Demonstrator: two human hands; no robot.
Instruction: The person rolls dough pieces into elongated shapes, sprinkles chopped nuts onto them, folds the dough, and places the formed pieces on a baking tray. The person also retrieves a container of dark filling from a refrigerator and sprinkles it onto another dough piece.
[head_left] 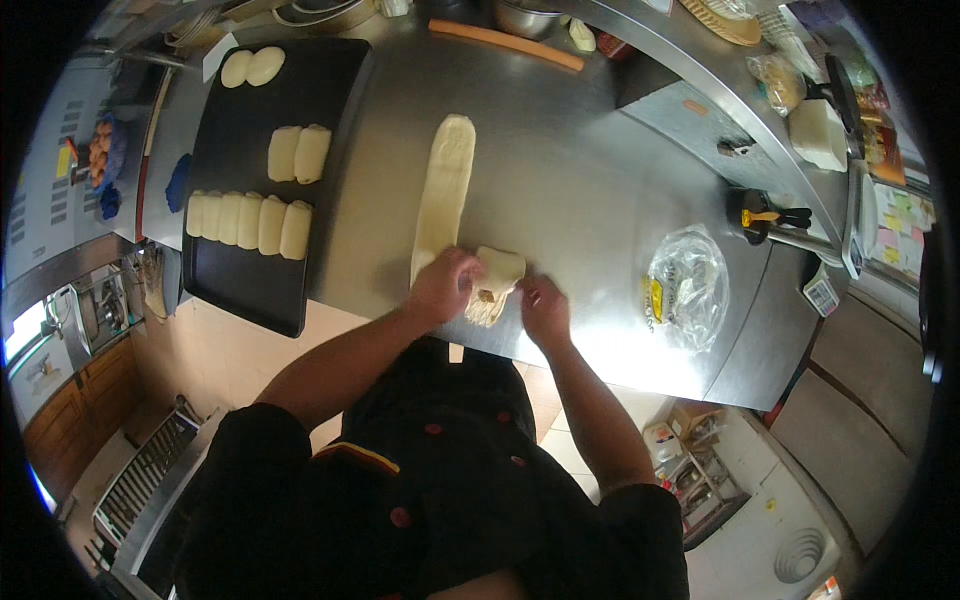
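A short piece of pale dough lies near the front edge of the steel table, its upper end folded into a smooth flap. Below the flap, its lower end looks creased and streaked. My left hand is closed, fingers curled at the dough's left edge. On the other side my right hand pinches the right corner of the flap with fingertips and thumb. Beside the left hand a long flat strip of dough stretches away from me; its near end is partly behind that hand.
At the left a black baking tray bears several dough rolls in groups. A wooden rolling pin lies at the back. To the right are a clear plastic bag and a dark container with tools, below a raised shelf.
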